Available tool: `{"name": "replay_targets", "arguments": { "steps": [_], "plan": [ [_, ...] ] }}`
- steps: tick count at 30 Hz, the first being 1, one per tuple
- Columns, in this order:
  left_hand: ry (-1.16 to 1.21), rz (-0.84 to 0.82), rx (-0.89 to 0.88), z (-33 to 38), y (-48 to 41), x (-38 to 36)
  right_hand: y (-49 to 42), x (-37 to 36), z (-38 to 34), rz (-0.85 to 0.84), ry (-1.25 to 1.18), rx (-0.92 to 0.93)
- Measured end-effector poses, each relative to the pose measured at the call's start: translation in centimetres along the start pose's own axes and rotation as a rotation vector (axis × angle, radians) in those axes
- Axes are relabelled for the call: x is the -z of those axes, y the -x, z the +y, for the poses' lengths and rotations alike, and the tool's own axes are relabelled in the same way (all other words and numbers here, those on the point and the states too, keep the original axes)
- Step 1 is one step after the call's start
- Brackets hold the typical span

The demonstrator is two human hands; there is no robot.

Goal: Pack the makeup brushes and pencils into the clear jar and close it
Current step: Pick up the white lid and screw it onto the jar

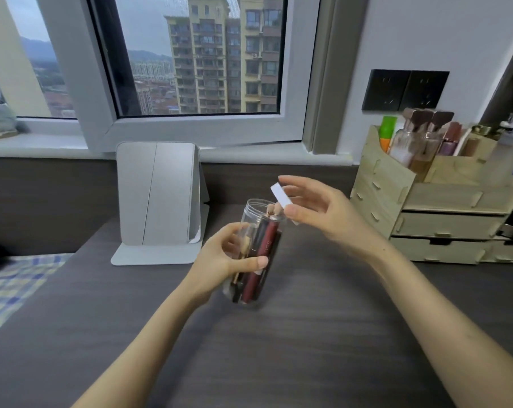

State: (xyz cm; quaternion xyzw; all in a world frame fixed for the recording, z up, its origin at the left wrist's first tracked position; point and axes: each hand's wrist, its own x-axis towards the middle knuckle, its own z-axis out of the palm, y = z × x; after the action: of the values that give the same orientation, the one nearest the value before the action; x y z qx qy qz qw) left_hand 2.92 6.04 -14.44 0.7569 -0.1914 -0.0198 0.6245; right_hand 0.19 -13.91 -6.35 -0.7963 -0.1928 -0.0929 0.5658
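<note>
Two hands work above the dark desk — the left hand wrapped around the clear jar of brushes and pencils, the right hand pinching its white lid just over the open mouth — before a window.

brushes in jar, mirror behind

A home bedroom – dressing table, folding mirror, cosmetics organiser, high-rise window view
</note>
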Motion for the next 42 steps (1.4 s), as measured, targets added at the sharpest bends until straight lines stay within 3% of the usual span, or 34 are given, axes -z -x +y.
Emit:
{"name": "replay_targets", "arguments": {
  "steps": [3, 8, 14, 20, 26, 31, 36, 42],
  "plan": [
    [0.126, -0.157, 0.034, 0.7, 0.4, 0.0, -0.2, 1.0, -0.9, -0.087, 0.084, 0.013],
    [0.176, -0.261, 0.037, 1.1, 0.8, -0.5, -0.6, 2.1, -2.3, -0.251, 0.214, 0.008],
    [0.291, -0.376, 0.033, 1.6, 1.1, -1.2, -1.2, 3.3, -3.0, -0.265, -0.003, -0.072],
    [0.186, -0.236, 0.007, 1.8, 0.7, -1.5, -1.2, 3.1, -2.9, -0.260, 0.050, -0.078],
    [0.190, -0.242, 0.033, 1.4, 0.7, -1.3, -1.3, 3.0, -2.7, -0.253, -0.055, -0.095],
    [0.189, -0.240, 0.041, 1.3, 0.8, -1.2, -1.4, 2.1, -2.5, -0.100, -0.057, -0.029],
    [0.219, -0.230, 0.040, 1.3, 0.7, -1.3, -1.9, 1.5, -2.6, 0.204, -0.436, -0.022],
    [0.218, -0.229, 0.035, 1.5, 0.7, -1.3, -0.9, -1.0, -1.1, 0.269, -0.461, -0.069]
  ]
}}
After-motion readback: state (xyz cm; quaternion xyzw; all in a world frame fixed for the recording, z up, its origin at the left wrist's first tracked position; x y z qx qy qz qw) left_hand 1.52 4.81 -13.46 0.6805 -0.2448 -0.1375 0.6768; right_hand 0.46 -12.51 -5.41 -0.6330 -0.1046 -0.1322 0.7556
